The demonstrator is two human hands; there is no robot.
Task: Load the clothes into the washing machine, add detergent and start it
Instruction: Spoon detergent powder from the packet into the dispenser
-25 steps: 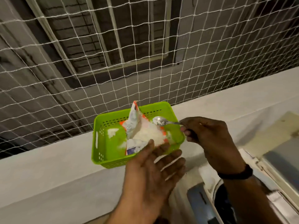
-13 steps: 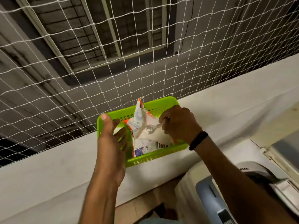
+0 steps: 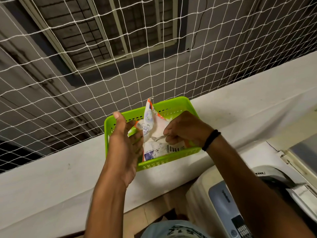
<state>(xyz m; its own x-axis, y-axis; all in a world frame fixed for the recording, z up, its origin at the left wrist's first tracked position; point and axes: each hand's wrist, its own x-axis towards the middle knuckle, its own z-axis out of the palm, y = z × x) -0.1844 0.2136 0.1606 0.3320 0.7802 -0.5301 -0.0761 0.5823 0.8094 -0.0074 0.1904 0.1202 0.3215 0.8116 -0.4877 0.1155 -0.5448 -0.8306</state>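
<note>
- A white string net (image 3: 85,83) fills the upper frame, with a dim grilled wall beyond it. A pale ledge (image 3: 240,109) crosses the middle from lower left to upper right.
- A green basket (image 3: 171,105) sits on the ledge at centre frame, right against the net.
- The detergent packet (image 3: 154,127) stands open in the basket with its torn top pointing up and white powder showing inside.
- The left hand (image 3: 123,148) is spread. Its thumb rises along the basket's left rim and its fingers lie against the packet's side.
- The right hand (image 3: 187,129), with a dark wristband (image 3: 211,140), pinches the handle of a spoon (image 3: 157,138) whose bowl is down in the powder.
- The washing machine (image 3: 223,203) is at lower right, well apart from the basket. Its drum is hidden, so the clothes cannot be seen.
- The spoon probably has to travel over open floor to reach the machine, so a heaped or tilted spoon would likely spill powder.
- The soft packet could fold or tip if the left hand slips off it.
- A hard dig with the spoon might push the light basket along the ledge.
</note>
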